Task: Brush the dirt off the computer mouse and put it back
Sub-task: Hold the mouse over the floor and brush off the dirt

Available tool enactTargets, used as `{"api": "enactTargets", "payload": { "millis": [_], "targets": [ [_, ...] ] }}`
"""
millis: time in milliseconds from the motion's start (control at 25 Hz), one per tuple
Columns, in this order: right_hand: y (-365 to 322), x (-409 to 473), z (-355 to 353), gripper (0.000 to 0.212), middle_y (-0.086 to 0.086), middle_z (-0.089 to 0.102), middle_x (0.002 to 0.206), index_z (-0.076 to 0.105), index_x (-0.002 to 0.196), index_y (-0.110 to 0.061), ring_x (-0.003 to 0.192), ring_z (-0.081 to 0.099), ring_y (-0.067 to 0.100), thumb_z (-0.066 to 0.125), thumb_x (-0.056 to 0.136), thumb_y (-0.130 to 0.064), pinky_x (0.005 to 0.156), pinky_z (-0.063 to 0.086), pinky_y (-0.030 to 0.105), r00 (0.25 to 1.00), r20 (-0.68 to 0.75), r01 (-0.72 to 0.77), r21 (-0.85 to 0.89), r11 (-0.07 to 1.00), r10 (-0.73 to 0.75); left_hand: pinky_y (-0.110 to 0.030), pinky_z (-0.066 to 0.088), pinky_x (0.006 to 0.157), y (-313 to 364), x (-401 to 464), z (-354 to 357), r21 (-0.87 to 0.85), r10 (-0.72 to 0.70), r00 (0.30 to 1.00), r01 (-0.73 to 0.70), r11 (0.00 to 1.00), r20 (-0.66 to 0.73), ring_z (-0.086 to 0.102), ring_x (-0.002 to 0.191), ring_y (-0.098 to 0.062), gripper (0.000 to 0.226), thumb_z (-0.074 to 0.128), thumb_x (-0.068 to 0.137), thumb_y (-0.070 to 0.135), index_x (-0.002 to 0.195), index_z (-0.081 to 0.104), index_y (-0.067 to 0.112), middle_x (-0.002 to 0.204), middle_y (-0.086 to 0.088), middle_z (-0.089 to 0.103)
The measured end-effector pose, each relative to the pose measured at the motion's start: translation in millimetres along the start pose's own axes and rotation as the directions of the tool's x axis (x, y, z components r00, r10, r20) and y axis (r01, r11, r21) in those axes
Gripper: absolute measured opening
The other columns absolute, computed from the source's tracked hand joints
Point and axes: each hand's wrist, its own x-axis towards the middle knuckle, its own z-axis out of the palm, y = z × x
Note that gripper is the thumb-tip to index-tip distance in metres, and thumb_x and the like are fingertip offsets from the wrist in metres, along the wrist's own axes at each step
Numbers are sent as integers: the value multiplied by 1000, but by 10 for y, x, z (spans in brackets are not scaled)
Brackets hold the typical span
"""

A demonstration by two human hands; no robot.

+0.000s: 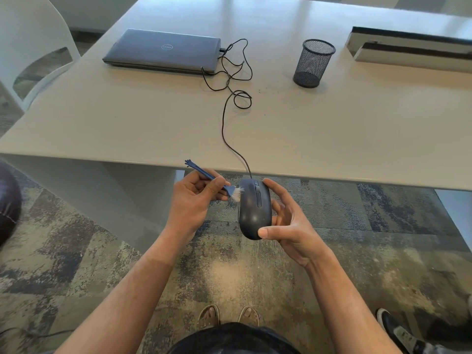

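Observation:
A dark wired computer mouse (254, 209) is held in front of the table's near edge, over the carpet, in my right hand (291, 226), thumb at its rear end and fingers along its right side. My left hand (192, 200) grips a small blue brush (208, 176) by its handle. The brush's white bristles (237, 193) touch the mouse's front left edge. The mouse's black cable (224, 118) runs up over the table edge in loops to a shut grey laptop (163, 51).
The grey table (127, 118) holds a black mesh pen cup (313, 63) at right, with a few dark crumbs (265, 91) beside the cable loops. A long white-and-black box (411, 48) lies far right. A white chair (28, 47) stands at left. Another person's shoe (398, 330) is bottom right.

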Motion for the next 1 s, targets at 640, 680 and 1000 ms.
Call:
{"api": "enactTargets", "payload": {
  "millis": [640, 680, 1000],
  "targets": [
    [-131, 128, -2, 103, 9, 63, 137, 49, 146, -29, 106, 72, 37, 86, 56, 6, 80, 61, 42, 989, -94, 113, -45, 993, -117, -23, 57, 66, -30, -60, -65, 78, 22, 993, -31, 996, 114, 68, 63, -15, 15, 69, 82, 12, 91, 67, 1, 78, -3, 74],
    [-140, 134, -4, 104, 9, 63, 137, 48, 147, -29, 105, 72, 37, 86, 57, 6, 79, 61, 41, 988, -94, 116, -51, 992, -120, -23, 57, 66, -36, -66, -71, 85, 21, 993, -31, 996, 113, 68, 63, -15, 16, 68, 82, 12, 92, 67, -1, 77, -4, 74],
    [-187, 160, -3, 106, 13, 56, 142, 46, 148, -30, 107, 71, 37, 87, 57, 4, 77, 61, 39, 987, -93, 124, -84, 989, -132, -25, 59, 68, -85, -68, -144, 97, 39, 997, -46, 994, 67, 69, 65, -17, 19, 70, 80, 14, 91, 68, -1, 78, -8, 74]
  ]
}}
